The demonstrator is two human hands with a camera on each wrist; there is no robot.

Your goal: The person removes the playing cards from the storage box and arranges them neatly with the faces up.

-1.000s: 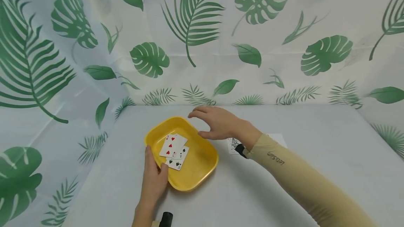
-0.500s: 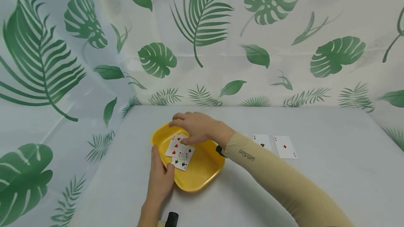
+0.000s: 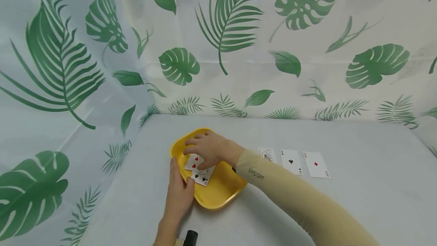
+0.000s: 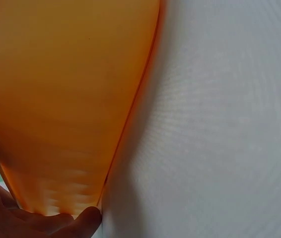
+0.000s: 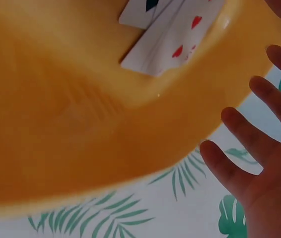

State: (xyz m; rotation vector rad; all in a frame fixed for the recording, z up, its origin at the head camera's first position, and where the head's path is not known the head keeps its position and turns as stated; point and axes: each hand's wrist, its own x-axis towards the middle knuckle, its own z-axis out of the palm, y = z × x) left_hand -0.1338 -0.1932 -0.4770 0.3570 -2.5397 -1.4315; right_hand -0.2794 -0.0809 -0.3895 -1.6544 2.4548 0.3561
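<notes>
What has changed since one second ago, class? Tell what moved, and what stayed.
The bare right hand moved leftward from the edge of the rounded yellow plastic tray to over the white playing cards inside. Its beige sleeve uncovered the white ace of clubs and white ace of diamonds. Nothing was visibly grasped or released. The bare left hand stayed gripping the tray.

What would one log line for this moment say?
left hand: grips yellow tray | right hand: spread above playing cards inside | table: three more cards visible
</notes>
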